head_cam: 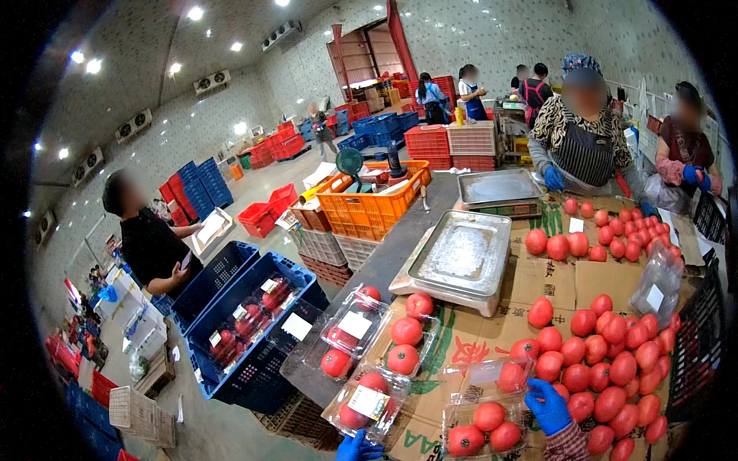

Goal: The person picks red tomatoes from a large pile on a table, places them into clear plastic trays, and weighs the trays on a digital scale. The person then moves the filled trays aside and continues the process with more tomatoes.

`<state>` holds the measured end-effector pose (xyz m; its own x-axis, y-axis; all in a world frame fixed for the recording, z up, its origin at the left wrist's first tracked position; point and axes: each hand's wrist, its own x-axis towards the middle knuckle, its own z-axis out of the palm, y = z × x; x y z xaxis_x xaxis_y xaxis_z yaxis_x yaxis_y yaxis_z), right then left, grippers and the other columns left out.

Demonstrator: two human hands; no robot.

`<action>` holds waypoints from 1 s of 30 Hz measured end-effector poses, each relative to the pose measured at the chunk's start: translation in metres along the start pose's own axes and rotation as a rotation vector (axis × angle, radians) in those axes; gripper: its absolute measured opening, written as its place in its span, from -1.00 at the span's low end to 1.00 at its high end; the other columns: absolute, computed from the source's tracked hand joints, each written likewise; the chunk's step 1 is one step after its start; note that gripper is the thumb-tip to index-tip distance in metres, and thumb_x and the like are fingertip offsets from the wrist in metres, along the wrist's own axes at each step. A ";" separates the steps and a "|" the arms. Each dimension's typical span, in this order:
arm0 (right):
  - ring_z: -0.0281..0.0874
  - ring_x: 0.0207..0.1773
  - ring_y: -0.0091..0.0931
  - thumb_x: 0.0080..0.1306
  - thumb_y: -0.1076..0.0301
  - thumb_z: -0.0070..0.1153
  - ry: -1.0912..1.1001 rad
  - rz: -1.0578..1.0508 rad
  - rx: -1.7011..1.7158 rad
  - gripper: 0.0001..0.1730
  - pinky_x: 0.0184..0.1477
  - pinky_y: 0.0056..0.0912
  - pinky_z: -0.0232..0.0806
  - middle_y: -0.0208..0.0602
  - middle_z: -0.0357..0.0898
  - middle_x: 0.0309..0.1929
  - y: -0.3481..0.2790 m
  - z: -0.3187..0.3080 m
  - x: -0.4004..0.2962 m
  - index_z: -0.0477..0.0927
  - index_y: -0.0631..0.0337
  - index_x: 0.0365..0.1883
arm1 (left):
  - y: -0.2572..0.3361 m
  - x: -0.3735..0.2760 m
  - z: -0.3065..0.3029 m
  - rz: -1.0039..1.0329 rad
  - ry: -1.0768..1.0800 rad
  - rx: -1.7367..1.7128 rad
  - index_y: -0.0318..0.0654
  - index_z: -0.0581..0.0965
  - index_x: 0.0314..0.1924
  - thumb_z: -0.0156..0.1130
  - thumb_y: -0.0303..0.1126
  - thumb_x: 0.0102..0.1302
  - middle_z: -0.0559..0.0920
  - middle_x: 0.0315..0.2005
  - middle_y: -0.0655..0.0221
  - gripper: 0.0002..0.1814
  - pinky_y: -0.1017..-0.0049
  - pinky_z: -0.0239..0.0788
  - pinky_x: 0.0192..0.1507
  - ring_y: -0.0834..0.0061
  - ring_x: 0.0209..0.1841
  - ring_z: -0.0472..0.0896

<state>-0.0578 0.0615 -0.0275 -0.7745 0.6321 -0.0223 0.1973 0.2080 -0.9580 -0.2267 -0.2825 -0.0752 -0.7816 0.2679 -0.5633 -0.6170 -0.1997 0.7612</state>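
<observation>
At the bottom edge my left hand [358, 447], in a blue glove, touches the near edge of a labelled clear plastic clamshell [367, 400] of tomatoes; part of the hand is cut off. My right hand [548, 405], gloved too, has its fingertips at the lid edge of an open clamshell [452, 412], beside a loose pile of tomatoes [599, 357]. Three tomatoes [489, 416] sit in that clamshell's base, and another tomato [511, 377] shows at its lid. Beyond lie another tomato clamshell [433, 346] and a clamshell with a white label [354, 325].
Flattened cardboard [536, 282] covers the table. A scale with a metal tray [461, 248] stands ahead, another scale [499, 190] behind it. At left, a blue crate [259, 369] holds packed clamshells. Across the table, a co-worker's gloved hand [554, 178] is near more tomatoes [625, 233].
</observation>
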 end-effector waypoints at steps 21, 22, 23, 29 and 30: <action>0.30 0.01 -0.49 0.16 0.46 -0.05 0.136 0.085 0.160 -0.55 0.07 -0.47 0.16 -0.23 0.35 -0.01 0.070 0.038 -0.033 0.26 0.34 0.05 | -0.017 -0.055 0.099 0.226 -0.451 0.688 -0.19 0.18 0.16 0.09 -0.31 0.15 0.51 -0.26 0.26 -0.44 0.59 0.38 -0.44 0.58 -0.45 0.49; 0.30 0.01 -0.49 0.16 0.46 -0.06 0.132 0.071 0.201 -0.55 0.08 -0.47 0.15 -0.24 0.34 -0.01 0.073 0.039 -0.033 0.26 0.34 0.05 | -0.027 -0.044 0.095 0.298 -0.514 0.789 -0.20 0.11 0.19 0.10 -0.30 0.14 0.49 -0.24 0.25 -0.37 0.55 0.38 -0.41 0.54 -0.45 0.49; 0.29 0.01 -0.50 0.16 0.47 -0.06 0.126 0.057 0.241 -0.55 0.08 -0.46 0.14 -0.25 0.34 0.00 0.075 0.039 -0.034 0.26 0.34 0.05 | -0.041 -0.031 0.091 0.356 -0.509 0.869 -0.22 0.12 0.18 0.10 -0.29 0.14 0.49 -0.25 0.25 -0.37 0.55 0.38 -0.39 0.53 -0.45 0.49; 0.28 0.01 -0.50 0.07 0.56 -0.08 0.021 0.028 0.423 -0.48 0.07 -0.47 0.15 -0.30 0.32 0.01 0.077 0.035 -0.026 0.25 0.32 0.08 | -0.066 -0.009 0.097 0.470 -0.466 0.994 -0.38 0.21 0.10 0.10 -0.26 0.14 0.47 -0.30 0.24 -0.43 0.53 0.35 -0.32 0.53 -0.37 0.45; 0.28 0.01 -0.50 0.06 0.57 -0.09 -0.008 0.034 0.465 -0.46 0.06 -0.48 0.16 -0.31 0.32 0.01 0.073 0.034 -0.024 0.25 0.31 0.08 | -0.062 -0.014 0.102 0.284 -0.450 0.813 -0.38 0.19 0.11 0.09 -0.26 0.15 0.46 -0.31 0.28 -0.43 0.55 0.34 -0.32 0.55 -0.37 0.43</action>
<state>-0.0455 0.0362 -0.1070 -0.7774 0.6265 -0.0567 -0.0659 -0.1708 -0.9831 -0.1682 -0.1775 -0.0822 -0.6794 0.6794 -0.2770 -0.0270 0.3542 0.9348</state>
